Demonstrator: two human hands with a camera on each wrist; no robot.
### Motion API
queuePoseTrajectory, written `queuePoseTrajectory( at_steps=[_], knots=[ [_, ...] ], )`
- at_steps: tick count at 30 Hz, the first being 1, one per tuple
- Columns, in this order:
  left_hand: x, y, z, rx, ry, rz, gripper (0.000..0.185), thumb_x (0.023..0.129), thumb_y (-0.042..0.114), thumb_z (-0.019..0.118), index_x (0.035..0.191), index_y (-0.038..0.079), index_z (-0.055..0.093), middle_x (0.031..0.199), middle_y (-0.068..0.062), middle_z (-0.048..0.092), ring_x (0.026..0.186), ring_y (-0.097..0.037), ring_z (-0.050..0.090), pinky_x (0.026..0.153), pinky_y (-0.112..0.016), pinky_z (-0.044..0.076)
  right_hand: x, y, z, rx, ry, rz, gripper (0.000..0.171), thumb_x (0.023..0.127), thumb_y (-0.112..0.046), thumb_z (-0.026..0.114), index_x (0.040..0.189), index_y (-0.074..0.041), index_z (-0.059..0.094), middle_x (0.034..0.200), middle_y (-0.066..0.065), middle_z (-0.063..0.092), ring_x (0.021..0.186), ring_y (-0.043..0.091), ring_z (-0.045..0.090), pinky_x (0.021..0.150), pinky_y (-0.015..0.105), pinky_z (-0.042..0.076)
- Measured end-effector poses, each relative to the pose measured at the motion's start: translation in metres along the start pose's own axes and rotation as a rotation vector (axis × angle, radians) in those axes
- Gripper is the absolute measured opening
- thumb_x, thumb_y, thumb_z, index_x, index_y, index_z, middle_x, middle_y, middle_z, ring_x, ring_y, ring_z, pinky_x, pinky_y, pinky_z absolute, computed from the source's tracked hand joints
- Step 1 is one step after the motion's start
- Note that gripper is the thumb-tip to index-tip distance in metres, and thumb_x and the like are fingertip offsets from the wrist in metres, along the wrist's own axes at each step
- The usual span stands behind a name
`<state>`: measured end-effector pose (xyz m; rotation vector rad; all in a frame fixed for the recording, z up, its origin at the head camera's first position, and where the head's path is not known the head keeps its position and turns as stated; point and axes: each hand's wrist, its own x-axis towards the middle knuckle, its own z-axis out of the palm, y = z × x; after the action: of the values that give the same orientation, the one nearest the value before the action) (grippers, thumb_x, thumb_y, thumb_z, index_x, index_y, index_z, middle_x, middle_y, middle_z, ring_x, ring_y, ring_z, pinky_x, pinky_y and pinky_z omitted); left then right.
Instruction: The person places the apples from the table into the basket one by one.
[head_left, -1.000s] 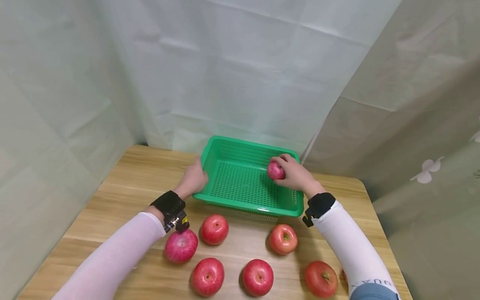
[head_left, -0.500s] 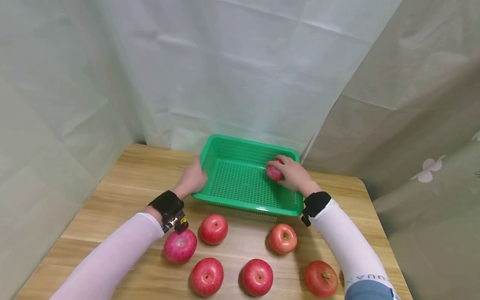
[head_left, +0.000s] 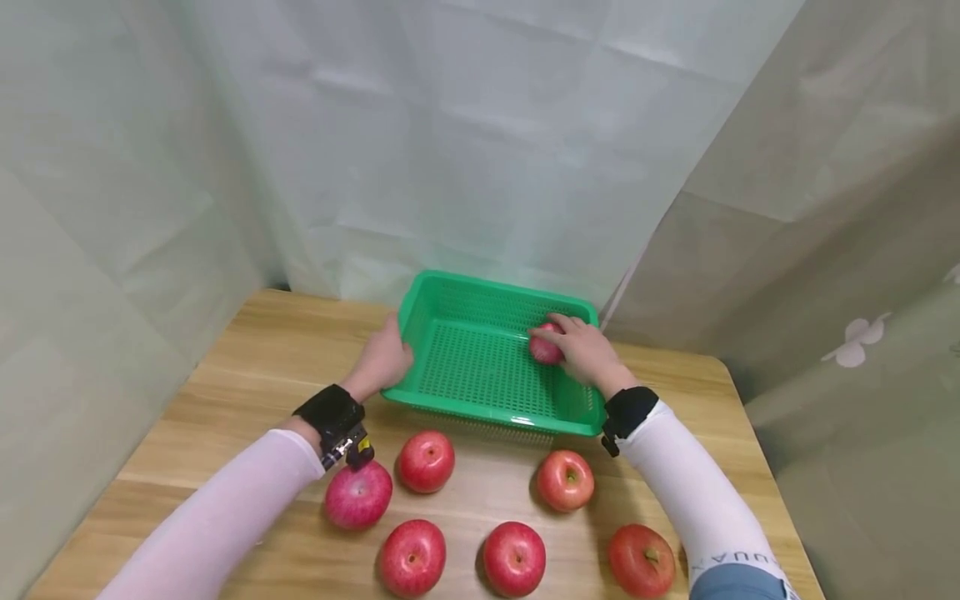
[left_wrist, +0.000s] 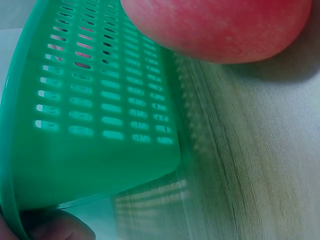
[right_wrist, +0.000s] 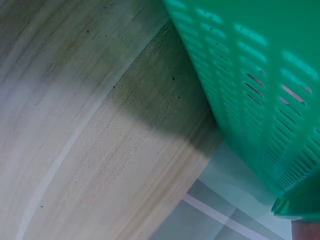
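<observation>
On the left we see the left hand (head_left: pixel 386 360) gripping the left rim of the green basket (head_left: pixel 480 367), its fingers curled over the edge; in the left wrist view a fingertip shows under the basket's (left_wrist: pixel 75 100) lower corner, with an apple (left_wrist: pixel 220 25) lying just beside the basket wall on the bench (left_wrist: pixel 260 160). The basket stands at the far middle of the wooden bench (head_left: pixel 225 367), close to the curtain (head_left: pixel 450 125) behind it.

In front of the basket six apples lie on the bench. From the left we count a pinkish apple (head_left: pixel 357 495) just beside the left wrist strap, a red apple (head_left: pixel 425 461) near the basket's front wall, a red apple (head_left: pixel 412 558) at the near edge, another red apple (head_left: pixel 513 558) beside that one, an orange-red apple (head_left: pixel 565 480) below the basket's right front corner, and a darker apple (head_left: pixel 641 561) near the right sleeve. They lie apart from one another.

Further right, the right hand (head_left: pixel 588 350) is inside the basket at its right side, fingers curled round a small pink apple (head_left: pixel 544 348) low over the basket floor; we cannot tell whether the apple touches the floor. The right wrist view shows only the basket's (right_wrist: pixel 260 80) outer wall and the bench (right_wrist: pixel 100 150).
</observation>
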<state>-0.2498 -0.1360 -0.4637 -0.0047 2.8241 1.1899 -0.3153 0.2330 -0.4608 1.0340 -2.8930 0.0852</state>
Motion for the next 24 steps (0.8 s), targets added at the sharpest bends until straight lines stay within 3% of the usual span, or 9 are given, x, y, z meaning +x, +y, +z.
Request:
queuePoseTrajectory(
  at_steps=[9,16,24],
  knots=[
    [-0.002,-0.001,0.011,0.014,-0.01,0.001,0.062,0.103,0.003,0.046,0.156,-0.017,0.021,0.114,-0.037,0.062,0.083,-0.037,0.065,0.063,-0.043,0.057,-0.012,0.001,0.005,0.015,-0.013,0.006,0.065,0.091,-0.022,0.088,0.152,-0.023,0.063,0.156,0.024,0.05,0.139,0.046,0.049,0.111,0.062,0.044],
    [0.002,0.002,0.006,-0.001,0.002,0.022,0.061,0.102,0.002,0.045,0.155,-0.017,0.021,0.119,-0.04,0.06,0.089,-0.04,0.066,0.067,-0.047,0.058,-0.006,0.003,-0.001,0.004,-0.012,-0.015,0.065,0.094,-0.025,0.086,0.154,-0.023,0.061,0.154,0.024,0.052,0.136,0.045,0.051,0.111,0.061,0.044],
    [0.001,0.001,0.003,-0.05,-0.008,-0.001,0.059,0.103,0.003,0.044,0.155,-0.014,0.023,0.12,-0.039,0.061,0.087,-0.038,0.066,0.065,-0.043,0.058,-0.002,0.003,-0.001,0.017,-0.038,-0.014,0.071,0.095,-0.027,0.085,0.159,-0.023,0.055,0.159,0.024,0.047,0.141,0.045,0.048,0.113,0.061,0.041]
  ],
)
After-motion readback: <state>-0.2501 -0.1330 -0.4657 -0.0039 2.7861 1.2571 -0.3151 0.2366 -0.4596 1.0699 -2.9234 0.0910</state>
